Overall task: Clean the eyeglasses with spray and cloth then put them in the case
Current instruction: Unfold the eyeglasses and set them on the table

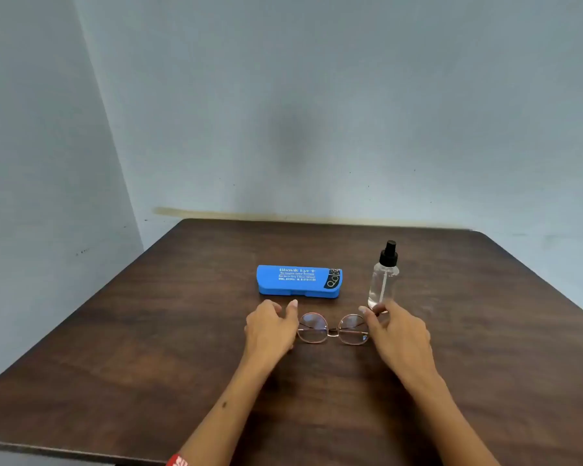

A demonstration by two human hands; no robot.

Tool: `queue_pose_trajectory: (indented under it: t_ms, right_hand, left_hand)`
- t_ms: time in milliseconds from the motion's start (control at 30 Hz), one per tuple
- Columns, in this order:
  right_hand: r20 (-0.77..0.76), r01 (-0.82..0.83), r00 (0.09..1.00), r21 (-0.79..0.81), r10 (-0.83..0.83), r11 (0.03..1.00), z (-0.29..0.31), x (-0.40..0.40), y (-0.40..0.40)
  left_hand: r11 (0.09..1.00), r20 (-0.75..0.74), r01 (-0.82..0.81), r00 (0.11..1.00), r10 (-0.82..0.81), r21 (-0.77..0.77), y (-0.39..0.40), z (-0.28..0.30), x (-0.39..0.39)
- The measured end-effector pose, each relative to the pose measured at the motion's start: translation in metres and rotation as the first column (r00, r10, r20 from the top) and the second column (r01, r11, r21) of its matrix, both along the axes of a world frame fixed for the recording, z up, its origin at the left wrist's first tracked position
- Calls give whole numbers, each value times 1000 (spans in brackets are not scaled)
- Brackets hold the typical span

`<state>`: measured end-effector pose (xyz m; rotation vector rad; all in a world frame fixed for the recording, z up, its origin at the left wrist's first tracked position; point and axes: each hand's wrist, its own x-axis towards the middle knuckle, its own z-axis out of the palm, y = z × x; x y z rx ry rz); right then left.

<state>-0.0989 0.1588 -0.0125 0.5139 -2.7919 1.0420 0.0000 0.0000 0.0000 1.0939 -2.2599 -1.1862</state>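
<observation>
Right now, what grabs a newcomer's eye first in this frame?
The bright blue case, shut, at the middle of the dark wooden table. Right of it stands a clear spray bottle with a black nozzle. Nearer the camera lie round-rimmed eyeglasses, with the left hand and right hand at either end.

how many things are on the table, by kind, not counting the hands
eyeglasses: 1
blue case: 1
spray bottle: 1
total: 3, all on the brown table; no cloth shows
</observation>
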Motion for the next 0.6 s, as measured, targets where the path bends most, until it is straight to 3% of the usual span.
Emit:
queue_pose_trajectory:
  t_ms: [167,433,600]
  right_hand:
    - [57,-51,997,-134,59,990,-7,-1,-6]
    - [-3,-2,1000,-299,2,954,-13,17,-7]
    - [63,28,998,-427,-1,904,-13,29,-2]
  left_hand:
    - [983,-107,11,994,8,182,2,2,-7]
    - [963,-253,-26,963,97,269,9,-6,1]
    - [944,-339,5,934,114,331,15,-10,10]
